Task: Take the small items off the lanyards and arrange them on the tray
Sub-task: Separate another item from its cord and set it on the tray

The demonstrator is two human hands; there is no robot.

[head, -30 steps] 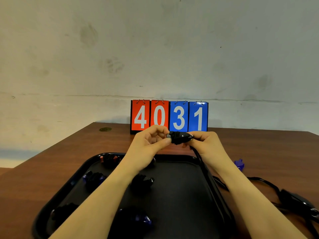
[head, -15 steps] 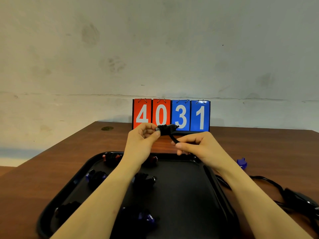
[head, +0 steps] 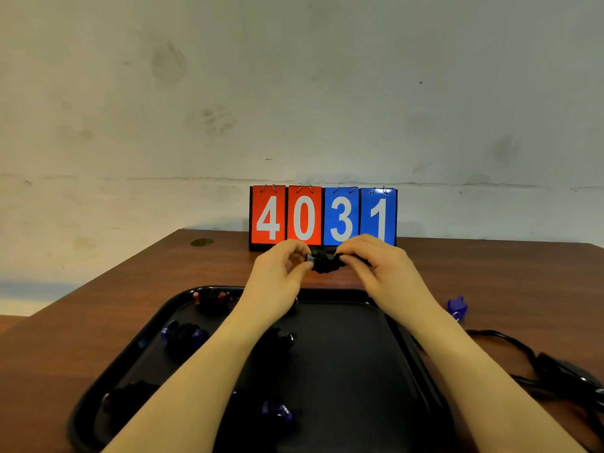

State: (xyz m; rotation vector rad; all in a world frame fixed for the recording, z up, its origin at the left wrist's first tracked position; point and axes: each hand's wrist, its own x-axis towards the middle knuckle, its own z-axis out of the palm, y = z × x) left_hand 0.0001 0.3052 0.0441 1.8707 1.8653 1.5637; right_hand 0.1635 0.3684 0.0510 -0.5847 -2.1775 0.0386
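Both hands are raised above the far rim of the black tray (head: 421, 364), meeting in front of the number cards (head: 323, 215). The left hand (head: 277, 276) pinches one end of a small black item (head: 325, 264) between thumb and curled fingers; the right hand (head: 380, 268) grips its other end, fingers curled over it. Several small dark items lie on the tray, among them one with blue parts (head: 183, 335) at the left and another (head: 277, 411) near the front, partly hidden by the forearms. To the right, on the wooden table (head: 98, 305), sit a small blue piece (head: 457, 305) and a tangle of black lanyards (head: 555, 371).
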